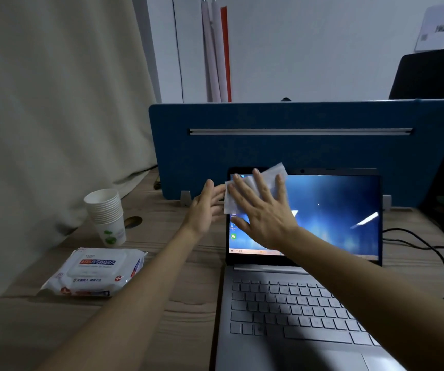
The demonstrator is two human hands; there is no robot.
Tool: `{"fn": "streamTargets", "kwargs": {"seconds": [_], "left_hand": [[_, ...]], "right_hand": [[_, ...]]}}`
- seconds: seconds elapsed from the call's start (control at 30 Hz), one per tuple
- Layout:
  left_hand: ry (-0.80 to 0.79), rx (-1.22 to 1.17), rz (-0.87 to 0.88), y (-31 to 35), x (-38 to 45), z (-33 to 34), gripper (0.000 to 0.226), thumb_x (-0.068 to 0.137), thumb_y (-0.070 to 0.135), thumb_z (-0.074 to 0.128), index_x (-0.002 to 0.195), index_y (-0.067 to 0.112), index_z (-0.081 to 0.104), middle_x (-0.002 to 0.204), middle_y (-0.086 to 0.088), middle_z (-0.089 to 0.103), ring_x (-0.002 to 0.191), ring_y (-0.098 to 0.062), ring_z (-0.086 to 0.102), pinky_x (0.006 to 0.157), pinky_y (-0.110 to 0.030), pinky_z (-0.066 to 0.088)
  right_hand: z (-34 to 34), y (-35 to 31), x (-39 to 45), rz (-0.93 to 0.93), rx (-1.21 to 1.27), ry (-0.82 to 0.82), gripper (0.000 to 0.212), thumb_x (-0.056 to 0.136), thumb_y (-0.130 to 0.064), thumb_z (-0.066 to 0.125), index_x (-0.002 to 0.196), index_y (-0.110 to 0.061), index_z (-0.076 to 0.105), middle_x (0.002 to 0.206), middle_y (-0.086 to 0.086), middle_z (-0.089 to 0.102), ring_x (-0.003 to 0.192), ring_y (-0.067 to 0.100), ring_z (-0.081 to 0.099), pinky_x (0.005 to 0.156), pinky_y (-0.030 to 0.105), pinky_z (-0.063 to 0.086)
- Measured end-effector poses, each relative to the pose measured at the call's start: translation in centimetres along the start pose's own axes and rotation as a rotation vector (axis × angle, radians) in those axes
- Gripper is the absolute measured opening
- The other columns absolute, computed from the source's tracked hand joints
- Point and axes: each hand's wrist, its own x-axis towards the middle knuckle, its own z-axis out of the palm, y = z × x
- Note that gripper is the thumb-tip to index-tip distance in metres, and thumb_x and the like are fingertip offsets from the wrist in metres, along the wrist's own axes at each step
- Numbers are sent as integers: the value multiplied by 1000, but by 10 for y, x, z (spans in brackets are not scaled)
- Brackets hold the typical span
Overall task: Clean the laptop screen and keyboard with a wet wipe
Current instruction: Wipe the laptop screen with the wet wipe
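Note:
An open silver laptop (290, 311) sits on the wooden desk, its screen (336, 210) lit blue. My right hand (263, 210) lies flat with spread fingers, pressing a white wet wipe (274, 174) against the screen's upper left part. The wipe's corners stick out above and left of the fingers. My left hand (206, 208) is open, fingers up, beside the lid's left edge, its fingertips near the wipe's left corner; whether they touch the lid I cannot tell. The keyboard (282, 309) lies bare under my right forearm.
A white pack of wet wipes (95, 271) lies left of the laptop. A stack of paper cups (107, 215) stands behind it. A blue desk divider (295, 151) rises behind the screen. Black cables (429, 247) run at the right. A curtain hangs at left.

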Motion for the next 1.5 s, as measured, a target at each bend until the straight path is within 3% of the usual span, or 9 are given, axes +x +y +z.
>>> {"fn": "streamTargets", "kwargs": {"seconds": [0.17,0.3,0.43,0.5,0.63,0.9,1.17,1.4,1.5], "left_hand": [[22,-13,-53,2,0,-3,66,98,58,16,142,18,45,146,-3,47,102,-11,58,73,-20,49],[31,-12,-41,1,-2,-1,65,97,60,17,139,21,49,138,3,53,90,1,62,68,-17,50],[34,-18,-44,0,-3,-3,67,96,63,19,138,23,50,139,3,53,95,-1,60,73,-22,49],[35,-18,-47,0,-3,-3,66,95,63,19,137,23,51,137,4,54,94,0,62,71,-20,50],[42,-13,-41,0,-4,-3,66,96,63,19,138,22,50,140,3,53,95,0,62,71,-20,50],[30,-5,-47,4,-6,-3,69,96,63,17,140,20,48,142,1,52,96,-4,62,70,-19,49],[42,-1,-42,4,-7,-3,69,94,66,18,138,24,50,138,4,55,98,-4,64,73,-23,49],[36,-3,-35,2,-6,-2,72,93,66,17,139,22,49,141,0,53,103,-9,62,76,-24,48],[46,-2,-48,2,-7,-1,72,93,66,16,140,22,49,143,-2,51,111,-17,58,79,-25,45]], "right_hand": [[0,15,-9,49,-3,34,73,95,-65,21,156,-25,13,165,-4,6,151,35,2,113,69,9],[-14,18,-2,40,-56,72,75,97,-61,24,155,-14,17,165,1,9,151,34,4,118,61,5],[-7,9,-21,15,-100,7,76,95,-61,32,150,-9,34,151,4,43,143,32,32,113,54,29],[-6,7,-27,10,-84,-46,76,94,-61,31,149,-8,35,145,6,48,137,31,40,108,50,34],[-8,7,-23,-82,-12,-39,75,96,-59,28,152,-10,26,157,12,30,143,35,29,113,49,29],[-5,5,-22,-50,-13,-69,72,96,-62,20,156,-21,14,165,-3,3,151,31,3,118,60,8],[-10,6,-12,0,39,-61,74,95,-64,11,156,-24,8,165,-7,1,151,29,-2,118,59,4],[3,2,-37,-173,16,-121,71,95,-63,17,156,-27,13,164,-6,5,151,28,-2,118,59,4],[-5,13,-30,-126,30,-94,69,95,-63,13,155,-30,13,164,-9,2,152,26,0,119,56,3]]}}
